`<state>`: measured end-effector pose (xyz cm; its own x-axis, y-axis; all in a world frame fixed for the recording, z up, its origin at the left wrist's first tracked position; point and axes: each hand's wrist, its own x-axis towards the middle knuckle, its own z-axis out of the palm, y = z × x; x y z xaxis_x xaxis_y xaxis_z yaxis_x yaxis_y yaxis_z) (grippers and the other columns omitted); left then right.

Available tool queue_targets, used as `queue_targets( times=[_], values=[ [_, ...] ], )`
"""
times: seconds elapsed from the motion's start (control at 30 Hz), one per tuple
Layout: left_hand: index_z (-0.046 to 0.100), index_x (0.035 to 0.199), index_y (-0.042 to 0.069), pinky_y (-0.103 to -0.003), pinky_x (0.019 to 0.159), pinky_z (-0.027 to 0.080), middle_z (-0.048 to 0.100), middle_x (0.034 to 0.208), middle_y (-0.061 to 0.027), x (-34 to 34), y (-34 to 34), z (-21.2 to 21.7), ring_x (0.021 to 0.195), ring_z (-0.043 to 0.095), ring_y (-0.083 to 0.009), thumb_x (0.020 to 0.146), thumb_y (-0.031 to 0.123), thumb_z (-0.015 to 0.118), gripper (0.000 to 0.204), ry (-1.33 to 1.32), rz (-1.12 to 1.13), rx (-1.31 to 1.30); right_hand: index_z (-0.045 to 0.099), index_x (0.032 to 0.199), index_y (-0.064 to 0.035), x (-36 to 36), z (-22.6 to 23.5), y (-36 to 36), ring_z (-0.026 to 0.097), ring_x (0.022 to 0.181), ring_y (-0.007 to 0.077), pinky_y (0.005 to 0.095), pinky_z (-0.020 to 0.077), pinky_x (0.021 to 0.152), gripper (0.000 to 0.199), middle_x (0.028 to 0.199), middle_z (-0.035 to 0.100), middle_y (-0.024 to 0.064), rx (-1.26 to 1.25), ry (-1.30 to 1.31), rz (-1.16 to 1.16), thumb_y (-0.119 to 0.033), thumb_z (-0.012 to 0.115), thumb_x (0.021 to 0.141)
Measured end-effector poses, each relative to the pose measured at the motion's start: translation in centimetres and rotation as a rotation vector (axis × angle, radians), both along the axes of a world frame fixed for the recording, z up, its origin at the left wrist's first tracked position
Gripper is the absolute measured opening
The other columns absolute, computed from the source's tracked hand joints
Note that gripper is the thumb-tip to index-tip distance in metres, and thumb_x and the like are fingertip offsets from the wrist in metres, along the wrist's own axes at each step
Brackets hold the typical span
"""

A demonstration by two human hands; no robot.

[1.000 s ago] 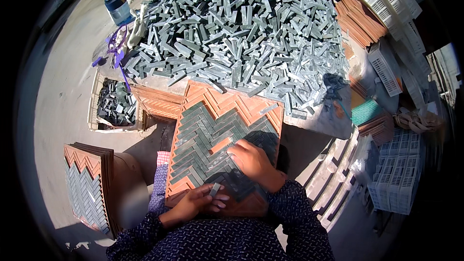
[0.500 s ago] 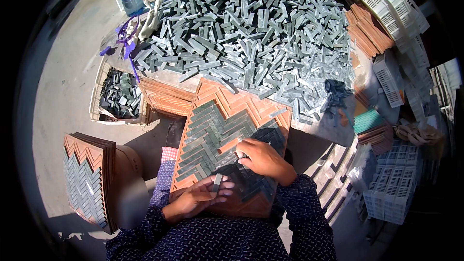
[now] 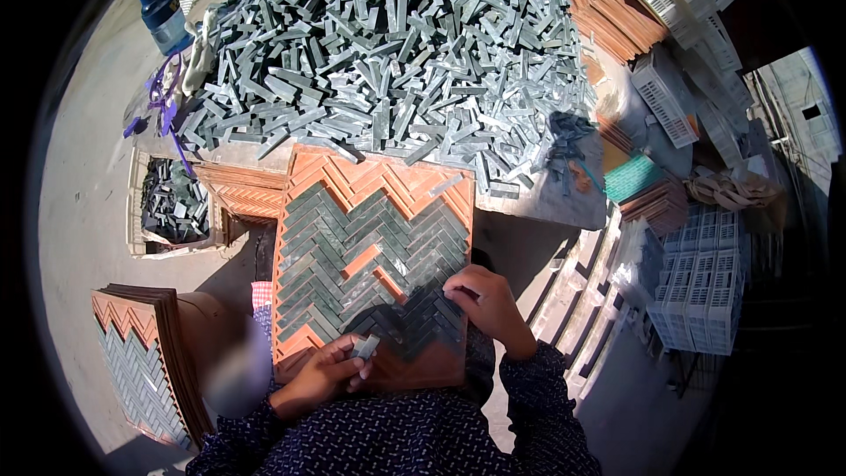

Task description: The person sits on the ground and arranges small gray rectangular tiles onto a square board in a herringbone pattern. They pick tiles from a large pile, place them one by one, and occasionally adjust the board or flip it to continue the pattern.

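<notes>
An orange herringbone tray [image 3: 301,169] lies in front of me, mostly filled with grey-green stone strips [image 3: 308,247]. Two bare orange slots show near its middle, and orange zigzag ridges run along its far end. My left hand [image 3: 322,376], palm up at the tray's near left, holds a short stone strip [image 3: 365,347] between thumb and fingers. At the right edge of the tray, my right hand [image 3: 493,307] has its thumb and fingertips pinched together over the strips. Whatever lies between those fingertips is hidden.
Beyond the tray, a table carries a large heap of loose strips [image 3: 388,53]. Filled trays [image 3: 141,361] stand stacked at left, below a crate of dark pieces [image 3: 137,211]. A blue bottle [image 3: 163,13] stands far left. White crates [image 3: 701,291] and a slatted pallet [image 3: 564,295] are at right.
My right hand has moved from the tray's middle toward its right edge, uncovering a second bare slot. The left hand still holds its strip. The whole view has shifted.
</notes>
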<state>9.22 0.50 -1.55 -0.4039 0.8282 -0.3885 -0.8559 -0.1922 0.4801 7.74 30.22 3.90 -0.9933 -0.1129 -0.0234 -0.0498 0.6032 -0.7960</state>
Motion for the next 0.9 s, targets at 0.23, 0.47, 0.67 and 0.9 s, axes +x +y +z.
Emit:
queue_targets(
  times=[0.23, 0.47, 0.67, 0.9],
  values=[
    [0.047, 0.119, 0.002, -0.030, 0.088, 0.043, 0.058, 0.096, -0.0081, -0.7, 2.1, 2.8, 0.093, 0.056, -0.0177, 0.089, 0.004, 0.051, 0.030, 0.107, -0.294, -0.064, 0.064, 0.089, -0.0042, 2.3, -2.7, 1.2, 0.062, 0.078, 0.0258, 0.0334, 0.0512, 0.067, 0.010, 0.088, 0.059, 0.0082, 0.162, 0.063, 0.160, -0.005, 0.064, 0.079],
    [0.050, 0.117, 0.002, -0.029, 0.093, 0.039, 0.055, 0.104, -0.0047, 0.1, 1.8, 1.8, 0.102, 0.051, -0.0133, 0.092, 0.010, 0.052, 0.026, 0.169, -0.370, -0.069, 0.059, 0.089, -0.0054, 0.8, -1.9, 1.2, 0.059, 0.076, 0.0260, 0.0345, 0.0502, 0.064, 0.017, 0.084, 0.053, 0.0085, 0.279, 0.078, 0.289, -0.010, 0.067, 0.075],
    [0.051, 0.116, 0.003, -0.028, 0.092, 0.039, 0.054, 0.102, -0.0028, 0.4, 1.9, 1.7, 0.102, 0.050, -0.0118, 0.094, 0.016, 0.053, 0.026, 0.239, -0.352, -0.065, 0.056, 0.089, -0.0068, -0.4, -0.4, 0.4, 0.057, 0.079, 0.0281, 0.0381, 0.0489, 0.067, 0.022, 0.084, 0.050, 0.0088, 0.283, 0.005, 0.383, -0.012, 0.071, 0.073],
    [0.051, 0.116, 0.003, -0.029, 0.093, 0.039, 0.053, 0.105, -0.0041, 0.4, 1.9, 1.1, 0.102, 0.050, -0.0126, 0.092, 0.015, 0.057, 0.027, 0.262, -0.189, -0.016, 0.057, 0.086, -0.0042, 0.6, 3.3, -0.5, 0.061, 0.072, 0.0293, 0.0356, 0.0492, 0.063, 0.016, 0.082, 0.059, 0.0103, 0.231, -0.102, 0.271, -0.010, 0.070, 0.077]
  ],
)
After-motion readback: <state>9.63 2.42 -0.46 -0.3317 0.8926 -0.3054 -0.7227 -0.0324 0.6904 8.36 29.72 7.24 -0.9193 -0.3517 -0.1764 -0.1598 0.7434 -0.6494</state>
